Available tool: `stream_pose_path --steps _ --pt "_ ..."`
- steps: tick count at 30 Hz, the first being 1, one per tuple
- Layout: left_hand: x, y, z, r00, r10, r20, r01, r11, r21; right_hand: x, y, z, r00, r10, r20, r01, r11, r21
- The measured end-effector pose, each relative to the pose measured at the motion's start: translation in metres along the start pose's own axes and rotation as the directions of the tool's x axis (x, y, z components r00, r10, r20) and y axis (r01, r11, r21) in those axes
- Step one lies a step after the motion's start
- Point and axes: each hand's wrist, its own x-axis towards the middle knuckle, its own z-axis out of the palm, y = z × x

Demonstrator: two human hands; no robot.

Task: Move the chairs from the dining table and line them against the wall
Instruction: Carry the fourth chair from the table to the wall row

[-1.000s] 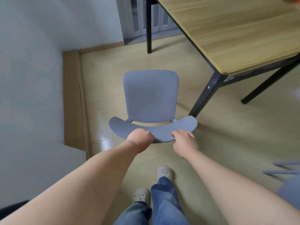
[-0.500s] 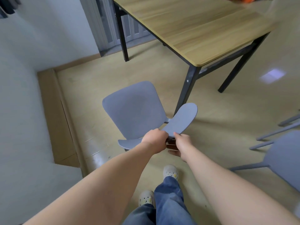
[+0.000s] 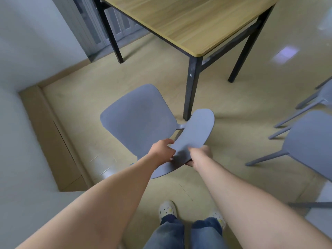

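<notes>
Pale flooring meets the wall at left. Both hands, left hand and right hand, have a closed grip on the grey chair backrest, beside the dining table's corner leg. Placement remains; another chair waits at right.
</notes>
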Motion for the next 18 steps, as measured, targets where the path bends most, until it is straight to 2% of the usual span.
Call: stream_pose_path --steps 3,8,13,18 --pt "0.0 0.014 0.019 1.0 0.001 -0.008 -0.001 1.0 -0.002 0.011 -0.006 -0.019 0.999 -0.017 -0.034 0.018 1.0 0.004" --pt "-0.004 0.033 0.067 0.997 -0.014 0.071 0.014 1.0 0.009 0.036 -0.005 -0.076 0.986 -0.075 -0.151 0.067 0.996 -0.056" --pt "-0.014 0.06 0.125 0.991 -0.029 0.128 0.027 0.999 0.019 0.056 0.02 -0.161 0.963 -0.06 -0.264 0.032 0.993 -0.111" --pt "-0.019 0.094 0.188 0.989 -0.015 0.148 0.002 0.996 0.088 0.068 0.04 -0.239 0.948 -0.015 -0.319 -0.007 0.998 -0.068"
